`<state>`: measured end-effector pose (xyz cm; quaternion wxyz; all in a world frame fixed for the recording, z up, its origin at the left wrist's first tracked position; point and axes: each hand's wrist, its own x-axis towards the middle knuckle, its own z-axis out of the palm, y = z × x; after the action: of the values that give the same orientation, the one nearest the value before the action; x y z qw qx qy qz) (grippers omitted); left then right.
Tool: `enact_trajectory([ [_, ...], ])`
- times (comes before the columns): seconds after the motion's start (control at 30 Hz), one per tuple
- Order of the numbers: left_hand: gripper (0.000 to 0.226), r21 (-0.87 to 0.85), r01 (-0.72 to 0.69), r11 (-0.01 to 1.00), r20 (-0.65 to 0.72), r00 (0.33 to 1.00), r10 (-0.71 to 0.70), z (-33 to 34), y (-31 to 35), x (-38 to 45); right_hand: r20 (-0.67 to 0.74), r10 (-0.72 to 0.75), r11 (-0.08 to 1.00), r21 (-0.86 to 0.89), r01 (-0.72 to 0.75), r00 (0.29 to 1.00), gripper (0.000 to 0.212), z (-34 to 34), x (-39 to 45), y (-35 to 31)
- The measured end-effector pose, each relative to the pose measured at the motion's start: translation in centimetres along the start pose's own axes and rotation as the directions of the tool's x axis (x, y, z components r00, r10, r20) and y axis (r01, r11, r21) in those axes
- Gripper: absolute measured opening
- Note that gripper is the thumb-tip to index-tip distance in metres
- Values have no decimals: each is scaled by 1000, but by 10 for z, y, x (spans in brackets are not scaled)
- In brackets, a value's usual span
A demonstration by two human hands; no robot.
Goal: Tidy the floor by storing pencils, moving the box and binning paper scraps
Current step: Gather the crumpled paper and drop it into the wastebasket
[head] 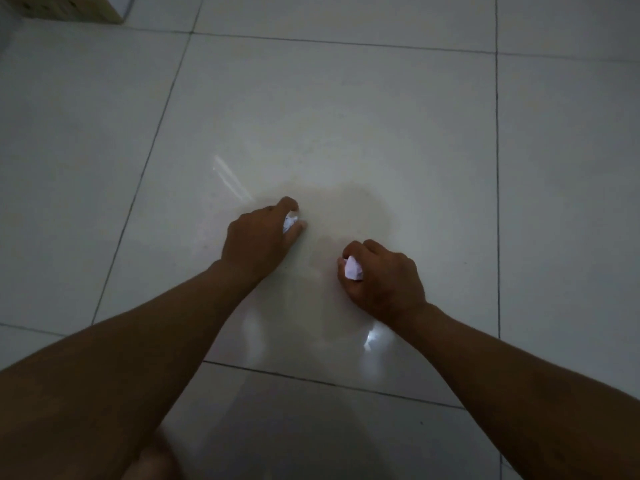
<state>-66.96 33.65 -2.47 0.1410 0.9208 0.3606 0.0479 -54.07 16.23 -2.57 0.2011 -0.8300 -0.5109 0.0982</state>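
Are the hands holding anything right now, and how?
Yes. The left hand has a crumpled paper scrap pinched at its fingers; the right hand closes around another crumpled scrap.

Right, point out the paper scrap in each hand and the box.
left-hand paper scrap (290, 224), head view, on the white crumple between the fingers.
right-hand paper scrap (353, 268), head view, on its exposed face.
box (69, 8), head view, on its side wall.

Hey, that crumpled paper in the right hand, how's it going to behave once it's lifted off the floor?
The crumpled paper fits inside the curled right hand, so it is probably very light. Its creased, balled shape suggests it will squash rather than break under the fingers. If dropped on the glossy floor tiles, it might skid or roll a little.
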Motion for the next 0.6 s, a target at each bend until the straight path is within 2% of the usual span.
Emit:
enact_trajectory([
  [0.17, 18, 70, -7, 997, -54, 998, 11, 4, 11, 5, -58, 250, 968, 44, -247, 967, 19, -15, 10, 26],
  [0.3, 13, 21, -29, 999, -39, 999, 30, 5, 9, 5, -104, 387, 921, 88, -379, 916, 24, -27, 19, 49],
  [0.43, 8, -57, -19, 998, 2, 1000, 19, 6, 18, 4, -131, 453, 889, 136, -437, 882, 27, -33, 21, 61],
  [0.6, 10, -122, -19, 992, 25, 999, 22, 5, 38, 10, -101, 459, 885, 143, -444, 882, 28, -37, 18, 58],
])
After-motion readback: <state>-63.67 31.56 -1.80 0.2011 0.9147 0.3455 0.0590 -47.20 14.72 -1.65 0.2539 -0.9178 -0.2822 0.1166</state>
